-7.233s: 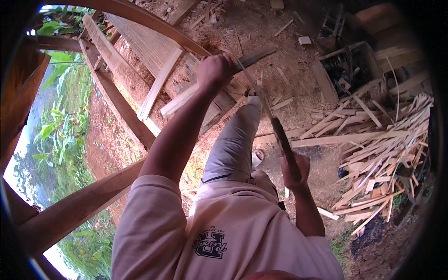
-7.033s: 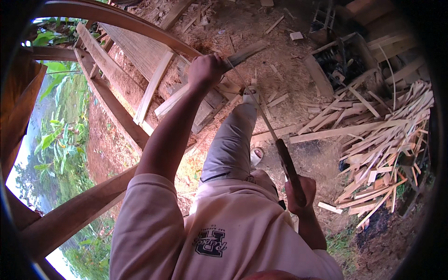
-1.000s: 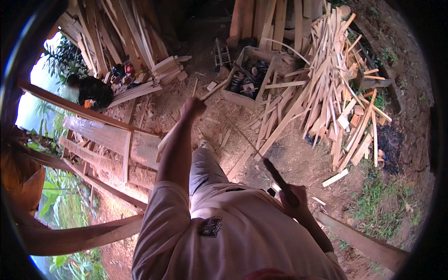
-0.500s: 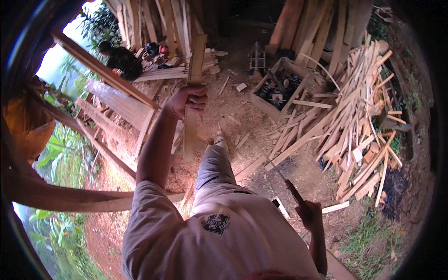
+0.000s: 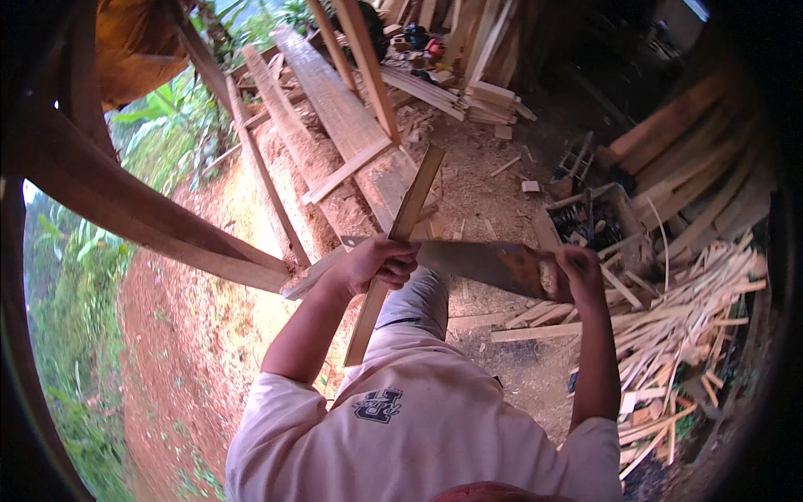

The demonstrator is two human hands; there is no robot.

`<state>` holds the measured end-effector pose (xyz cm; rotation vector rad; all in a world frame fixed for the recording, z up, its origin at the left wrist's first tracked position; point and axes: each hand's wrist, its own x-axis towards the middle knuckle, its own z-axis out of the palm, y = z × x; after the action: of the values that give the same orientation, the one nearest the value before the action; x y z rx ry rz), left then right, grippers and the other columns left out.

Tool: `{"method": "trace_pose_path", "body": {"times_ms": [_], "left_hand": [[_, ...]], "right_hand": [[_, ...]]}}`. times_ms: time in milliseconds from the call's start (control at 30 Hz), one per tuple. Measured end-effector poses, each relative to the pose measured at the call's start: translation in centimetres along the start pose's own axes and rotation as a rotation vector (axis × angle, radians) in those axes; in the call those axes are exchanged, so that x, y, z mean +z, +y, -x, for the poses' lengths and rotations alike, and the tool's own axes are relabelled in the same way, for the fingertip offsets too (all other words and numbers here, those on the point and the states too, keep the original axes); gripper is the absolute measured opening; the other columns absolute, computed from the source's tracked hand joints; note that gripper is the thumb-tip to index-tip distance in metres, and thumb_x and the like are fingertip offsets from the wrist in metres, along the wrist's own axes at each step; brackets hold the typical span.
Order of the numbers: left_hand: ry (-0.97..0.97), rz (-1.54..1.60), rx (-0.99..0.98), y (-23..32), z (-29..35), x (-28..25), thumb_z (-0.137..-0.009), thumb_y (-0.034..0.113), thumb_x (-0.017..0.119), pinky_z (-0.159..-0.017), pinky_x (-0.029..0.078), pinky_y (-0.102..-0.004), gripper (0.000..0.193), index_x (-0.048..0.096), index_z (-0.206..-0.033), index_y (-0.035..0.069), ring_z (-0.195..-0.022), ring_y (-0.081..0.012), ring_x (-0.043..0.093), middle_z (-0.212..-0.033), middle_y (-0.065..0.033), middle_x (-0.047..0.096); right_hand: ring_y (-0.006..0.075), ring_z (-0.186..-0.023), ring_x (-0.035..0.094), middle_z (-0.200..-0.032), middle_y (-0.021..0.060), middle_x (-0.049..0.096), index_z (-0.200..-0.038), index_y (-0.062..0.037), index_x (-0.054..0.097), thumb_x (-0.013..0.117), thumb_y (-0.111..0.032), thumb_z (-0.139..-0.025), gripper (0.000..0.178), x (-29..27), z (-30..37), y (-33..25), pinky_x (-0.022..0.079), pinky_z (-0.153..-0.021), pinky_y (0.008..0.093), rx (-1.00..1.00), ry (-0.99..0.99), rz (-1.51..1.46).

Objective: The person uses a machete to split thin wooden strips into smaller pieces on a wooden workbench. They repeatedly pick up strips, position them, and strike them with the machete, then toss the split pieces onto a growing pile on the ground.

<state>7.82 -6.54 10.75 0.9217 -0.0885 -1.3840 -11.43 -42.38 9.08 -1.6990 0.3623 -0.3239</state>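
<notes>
My left hand [image 5: 386, 263] is closed around a narrow wooden strip [image 5: 418, 194], held tilted in front of my body, its upper end pointing away and to the right. My right hand [image 5: 577, 272] grips the handle end of a handsaw [image 5: 477, 261]. The wide, partly rusty blade lies crosswise from my right hand toward my left and crosses the strip by my left fingers. Part of the blade is hidden there; whether its teeth touch the wood I cannot tell. Below both hands are my trouser leg [image 5: 416, 305] and shirt.
At the right lies a heap of thin wood offcuts [image 5: 669, 335]. Beyond it stands a wooden box [image 5: 548, 227] of dark items, near leaning planks [image 5: 694, 159]. Long boards [image 5: 343, 125] slope at the far left, beside a curved beam [image 5: 167, 230]. Shavings cover the ground.
My left hand has come nearer with the strip. My right hand has risen from low at the right, bringing the saw across to the strip. The view has turned rightward.
</notes>
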Motion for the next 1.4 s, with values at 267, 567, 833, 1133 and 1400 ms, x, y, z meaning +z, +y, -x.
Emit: {"method": "trace_pose_path", "body": {"times_ms": [267, 567, 833, 1133, 1400], "left_hand": [[-0.204, 0.381, 0.108, -2.0, 1.0, -5.8, -0.1, 0.028, 0.05, -0.043, 0.022, -0.0204, 0.034, 0.036, -0.071, 0.018, -0.051, -0.0052, 0.026, -0.064, 0.0063, 0.028], [-0.198, 0.45, 0.119, -2.1, 0.0, -7.6, -0.097, 0.035, 0.053, -0.042, 0.024, -0.0201, 0.033, 0.039, -0.074, 0.017, -0.055, -0.0058, 0.03, -0.065, 0.0055, 0.031], [-0.323, 0.392, 0.045, 0.0, -2.4, -6.1, -0.099, 0.033, 0.051, -0.043, 0.024, -0.0202, 0.03, 0.039, -0.076, 0.017, -0.056, -0.0056, 0.03, -0.066, 0.0054, 0.031], [0.114, -0.301, -0.187, -0.1, -6.3, -1.2, -0.096, 0.026, 0.062, -0.046, 0.023, -0.0211, 0.026, 0.052, -0.078, 0.011, -0.056, -0.0037, 0.034, -0.066, 0.0045, 0.037], [0.256, -1.589, 0.234, -3.8, -8.8, 8.4, -0.092, 0.021, 0.062, -0.07, 0.052, -0.05, 0.025, 0.065, -0.093, -0.004, -0.079, -0.0445, 0.067, -0.083, -0.027, 0.067]], "right_hand": [[0.0147, -0.052, 0.058, -0.068, 0.0047, 0.063, -0.086, -0.0028, 0.064, 0.074, -0.043, -0.09, 0.042, 16.7, -22.0, 3.9, 0.048, -0.05, 0.0299, 0.497, -0.387, -0.097], [0.0266, -0.078, 0.066, -0.077, 0.0111, 0.066, -0.087, 0.0003, 0.064, 0.077, -0.054, -0.082, 0.056, 24.5, -32.6, 11.0, 0.053, -0.074, 0.0401, 0.025, -0.243, 0.594], [0.0305, -0.102, 0.066, -0.109, 0.0177, 0.066, -0.116, -0.0012, 0.061, 0.073, -0.045, -0.088, 0.053, 21.3, -29.8, 8.4, 0.053, -0.089, 0.0394, -0.201, -0.127, 0.565], [0.0304, -0.13, 0.049, -0.125, 0.0129, 0.062, -0.127, -0.0076, 0.06, 0.083, -0.035, -0.075, 0.064, 12.2, -9.6, -10.0, 0.039, -0.109, 0.0469, -0.958, -0.224, 0.924], [0.0291, -0.106, 0.061, -0.101, 0.0091, 0.063, -0.101, -0.0069, 0.065, 0.08, -0.035, -0.07, 0.044, 4.6, -0.3, -5.9, 0.048, -0.094, 0.0453, -0.6, -0.199, 1.223]]}}
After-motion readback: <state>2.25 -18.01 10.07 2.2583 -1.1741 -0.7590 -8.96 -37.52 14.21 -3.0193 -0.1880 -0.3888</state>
